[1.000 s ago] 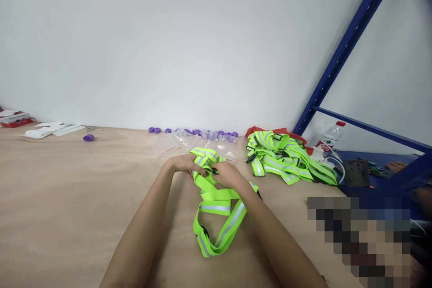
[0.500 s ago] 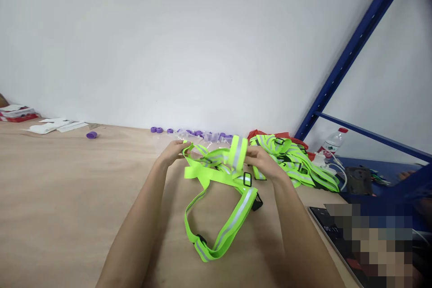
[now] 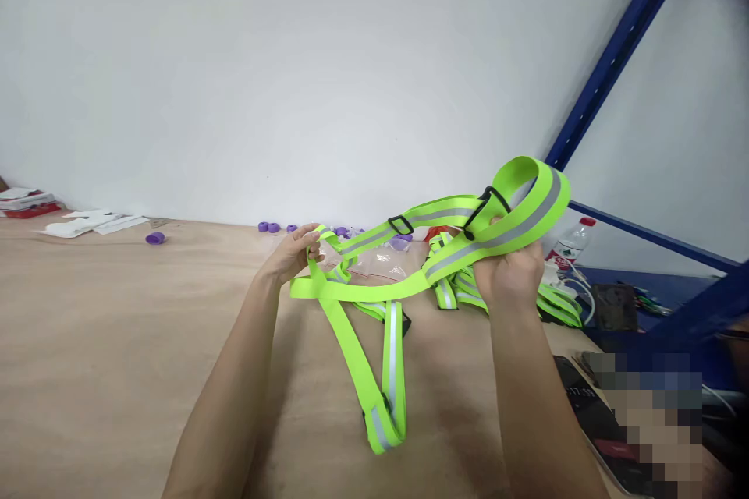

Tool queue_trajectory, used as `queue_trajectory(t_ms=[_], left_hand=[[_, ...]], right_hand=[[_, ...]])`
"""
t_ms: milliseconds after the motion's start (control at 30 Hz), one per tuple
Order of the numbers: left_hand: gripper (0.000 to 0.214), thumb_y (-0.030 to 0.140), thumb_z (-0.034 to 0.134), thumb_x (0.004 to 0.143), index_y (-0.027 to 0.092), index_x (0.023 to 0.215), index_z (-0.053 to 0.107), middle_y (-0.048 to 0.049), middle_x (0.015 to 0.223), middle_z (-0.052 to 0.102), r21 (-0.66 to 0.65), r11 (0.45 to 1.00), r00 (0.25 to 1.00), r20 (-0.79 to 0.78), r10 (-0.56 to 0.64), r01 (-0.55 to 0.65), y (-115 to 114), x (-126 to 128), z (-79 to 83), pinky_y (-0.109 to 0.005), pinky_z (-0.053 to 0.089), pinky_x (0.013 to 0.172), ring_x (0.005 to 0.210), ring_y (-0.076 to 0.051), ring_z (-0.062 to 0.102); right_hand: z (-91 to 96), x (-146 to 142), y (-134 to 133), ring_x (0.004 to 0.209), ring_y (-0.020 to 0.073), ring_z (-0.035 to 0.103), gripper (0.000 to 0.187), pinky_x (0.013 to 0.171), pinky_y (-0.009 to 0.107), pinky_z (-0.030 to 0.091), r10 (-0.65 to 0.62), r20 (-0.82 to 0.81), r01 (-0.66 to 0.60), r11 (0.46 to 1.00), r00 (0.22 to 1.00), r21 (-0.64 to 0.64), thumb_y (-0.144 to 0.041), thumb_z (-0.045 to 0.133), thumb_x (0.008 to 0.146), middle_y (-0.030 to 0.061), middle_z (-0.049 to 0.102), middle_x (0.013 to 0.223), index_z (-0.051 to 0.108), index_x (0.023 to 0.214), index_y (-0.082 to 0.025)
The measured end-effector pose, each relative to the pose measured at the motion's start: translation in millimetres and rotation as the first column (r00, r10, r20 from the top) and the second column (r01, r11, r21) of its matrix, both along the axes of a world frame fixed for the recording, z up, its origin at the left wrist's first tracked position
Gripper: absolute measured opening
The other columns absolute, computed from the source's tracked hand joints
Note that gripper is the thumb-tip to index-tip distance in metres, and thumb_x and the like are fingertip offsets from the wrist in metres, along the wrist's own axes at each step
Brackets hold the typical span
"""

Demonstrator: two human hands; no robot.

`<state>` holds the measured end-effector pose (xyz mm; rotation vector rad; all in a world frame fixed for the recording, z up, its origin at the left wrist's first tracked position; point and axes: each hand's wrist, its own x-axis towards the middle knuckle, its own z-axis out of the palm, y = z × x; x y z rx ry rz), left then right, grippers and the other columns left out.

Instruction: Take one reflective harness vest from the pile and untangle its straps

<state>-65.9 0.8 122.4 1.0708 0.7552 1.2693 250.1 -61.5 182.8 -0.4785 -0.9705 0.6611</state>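
Observation:
A neon yellow-green reflective harness (image 3: 363, 293) with grey stripes and black buckles is stretched between my two hands above the table. My left hand (image 3: 296, 253) pinches one of its straps on the left. Closed around another part of the strap, my right hand (image 3: 512, 269) is raised at the right, with a wide loop standing up over it. A black slider (image 3: 401, 225) sits on the upper strap between the hands. Below, a lower loop hangs down toward the wood-coloured tabletop (image 3: 146, 374).
Behind my right hand lies a pile of similar harnesses (image 3: 562, 304). Several purple caps (image 3: 269, 227) and clear plastic bags (image 3: 380, 261) line the wall. A phone (image 3: 602, 421), a bottle (image 3: 573, 242) and a blue metal frame (image 3: 620, 54) are at the right; white papers (image 3: 87, 223) lie far left.
My right hand has moved right and up, drawing the harness out between my hands. The bunched straps have opened into longer spans; my left hand stays nearly in place.

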Motion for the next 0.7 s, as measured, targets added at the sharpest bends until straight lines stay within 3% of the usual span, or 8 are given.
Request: queue_trajectory(t_ms=[100,167,267,367,467,567,633,700], left_hand=[[0.074,0.028,0.088,0.067,0.023,0.133,0.054,0.0053,0.072,0.061,0.073,0.994,0.996,0.033,-0.085,0.082,-11,5,15.6,-0.027,0.051,0.068,0.061,-0.01,0.055],[0.08,0.029,0.085,0.073,0.027,0.143,0.047,-0.0019,0.092,0.069,0.158,0.981,0.99,0.066,-0.122,0.111,-20,7,29.5,-0.03,0.053,0.073,0.077,-0.015,0.065],[0.076,0.033,0.08,0.079,0.032,0.147,0.044,-0.0118,0.131,0.064,0.261,0.957,0.988,0.043,-0.146,0.13,-39,9,53.5,-0.042,0.056,0.085,0.109,-0.03,0.067],[0.067,0.034,0.076,0.083,0.035,0.144,0.05,-0.0111,0.145,0.056,0.28,0.948,0.986,-0.109,-0.125,0.151,-65,9,75.7,-0.049,0.056,0.092,0.124,-0.038,0.06],[0.052,0.032,0.073,0.086,0.033,0.137,0.06,-0.0089,0.148,0.053,0.255,0.956,0.947,-0.317,-0.058,0.143,-92,15,90.6,-0.043,0.06,0.087,0.129,-0.04,0.055],[0.049,0.028,0.072,0.086,0.034,0.134,0.063,-0.0052,0.149,0.05,0.249,0.96,0.949,-0.314,-0.044,0.127,-109,25,97.6,-0.042,0.064,0.082,0.131,-0.04,0.052],[0.052,0.027,0.072,0.086,0.036,0.136,0.061,-0.0041,0.147,0.05,0.25,0.962,0.958,-0.284,-0.033,0.107,-113,32,98.8,-0.043,0.065,0.082,0.13,-0.04,0.052],[0.056,0.029,0.072,0.086,0.038,0.139,0.058,-0.0038,0.146,0.05,0.258,0.962,0.961,-0.275,-0.016,0.09,-113,37,98.3,-0.046,0.065,0.084,0.13,-0.039,0.052]], right_hand=[[-3.3,11,4,0.07,0.0168,0.062,0.015,0.065,0.031,0.053,-0.26,0.178,0.269,0.963,0.949,-0.027,-0.036,0.068,0.076,-0.0016,0.064,0.077,0.063,0.083,-0.024],[-7.3,21,7,0.061,0.0149,0.057,0.013,0.059,0.027,0.046,-0.348,0.448,0.427,0.9,0.823,-0.085,-0.036,0.062,0.081,-0.0023,0.06,0.069,0.062,0.081,-0.023],[-17.2,32,15,0.056,0.0149,0.053,0.01,0.058,0.027,0.038,-0.156,0.853,0.537,0.828,0.497,-0.161,-0.029,0.056,0.081,-0.0014,0.061,0.066,0.062,0.076,-0.021],[-33.3,34,25,0.057,0.0153,0.058,0.011,0.059,0.027,0.037,0.128,0.952,0.552,0.79,0.278,-0.267,-0.022,0.052,0.079,-0.0005,0.065,0.068,0.059,0.07,-0.021],[-49.7,28,35,0.058,0.0173,0.06,0.014,0.059,0.027,0.037,0.259,0.939,0.558,0.755,0.228,-0.344,-0.019,0.054,0.076,0.0002,0.063,0.061,0.057,0.063,-0.02],[-54.8,17,37,0.07,0.0215,0.063,0.008,0.063,0.028,0.038,0.233,0.949,0.612,0.725,0.215,-0.316,-0.021,0.058,0.075,0.0046,0.069,0.072,0.062,0.067,-0.021],[-49.2,5,32,0.079,0.0221,0.065,0.009,0.065,0.028,0.04,0.195,0.949,0.581,0.754,0.248,-0.307,-0.027,0.058,0.08,0.0061,0.073,0.084,0.065,0.077,-0.022],[-38.5,-11,23,0.081,0.0203,0.066,0.021,0.067,0.026,0.043,0.169,0.923,0.457,0.829,0.344,-0.322,-0.038,0.051,0.089,0.0054,0.073,0.092,0.064,0.087,-0.023]])
